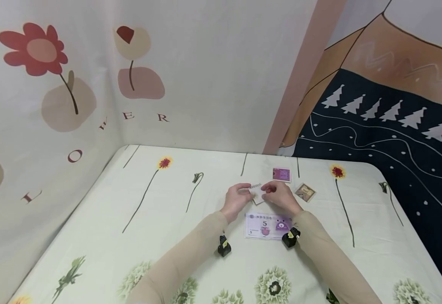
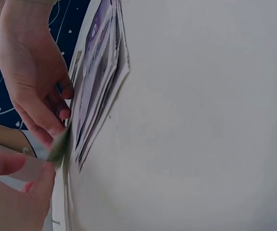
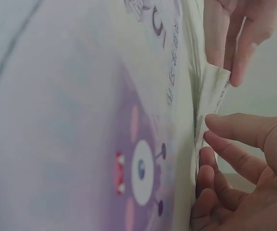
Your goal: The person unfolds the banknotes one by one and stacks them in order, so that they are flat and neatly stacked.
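A small paper card (image 1: pixel 258 194) is held between my two hands, tilted, its white face with a line of tiny print up in the head view. My right hand (image 1: pixel 279 197) pinches its right side; the right wrist view shows the thumb (image 3: pixel 222 124) and index fingertip against the paper. My left hand (image 1: pixel 236 201) is at the opposite end, a fingertip touching the card's edge and another finger raised apart from it. From the left wrist the card (image 2: pixel 59 148) looks greenish and blurred. A stack of purple play banknotes (image 1: pixel 258 231) marked 5 lies just in front of the hands.
Beyond the right hand lie a purple card (image 1: pixel 282 174) and a brown card (image 1: pixel 305 192). The flower-print tablecloth (image 1: pixel 141 240) covers the table. A white curtain (image 1: pixel 213 84) and a dark cloth with trees (image 1: pixel 380 135) hang behind it.
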`<state>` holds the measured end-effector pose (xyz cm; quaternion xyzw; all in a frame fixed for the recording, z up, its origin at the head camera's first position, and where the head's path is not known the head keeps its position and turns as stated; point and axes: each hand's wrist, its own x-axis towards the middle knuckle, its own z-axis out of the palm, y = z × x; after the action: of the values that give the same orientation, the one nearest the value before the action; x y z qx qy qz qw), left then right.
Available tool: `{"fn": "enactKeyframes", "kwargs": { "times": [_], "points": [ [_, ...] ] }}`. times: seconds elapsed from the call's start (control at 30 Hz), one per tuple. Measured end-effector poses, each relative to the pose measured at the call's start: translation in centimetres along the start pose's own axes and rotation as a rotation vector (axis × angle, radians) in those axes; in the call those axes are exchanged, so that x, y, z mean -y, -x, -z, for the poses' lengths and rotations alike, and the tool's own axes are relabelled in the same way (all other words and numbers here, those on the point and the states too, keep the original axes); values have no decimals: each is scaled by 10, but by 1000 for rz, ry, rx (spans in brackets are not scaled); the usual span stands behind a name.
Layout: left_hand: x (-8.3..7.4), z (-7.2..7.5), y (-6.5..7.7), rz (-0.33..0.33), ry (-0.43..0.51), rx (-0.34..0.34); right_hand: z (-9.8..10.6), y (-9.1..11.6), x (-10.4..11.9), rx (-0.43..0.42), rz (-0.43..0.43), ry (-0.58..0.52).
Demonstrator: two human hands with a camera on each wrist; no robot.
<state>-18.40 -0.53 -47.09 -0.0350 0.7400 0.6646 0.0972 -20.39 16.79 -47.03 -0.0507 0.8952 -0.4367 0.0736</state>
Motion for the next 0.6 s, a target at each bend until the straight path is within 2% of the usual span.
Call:
{"fn": "enactKeyframes", "kwargs": {
  "times": [0.2, 0.4, 0.6],
  "points": [
    [1, 3, -2, -18, -25, -76, 1, 4, 0, 23, 16, -35],
    [2, 6, -4, -48, 11, -67, 4, 10, 2, 16, 22, -94],
    [-1, 12, -1, -61, 61, -54, 7, 14, 1, 2, 91, -194]
  ]
}}
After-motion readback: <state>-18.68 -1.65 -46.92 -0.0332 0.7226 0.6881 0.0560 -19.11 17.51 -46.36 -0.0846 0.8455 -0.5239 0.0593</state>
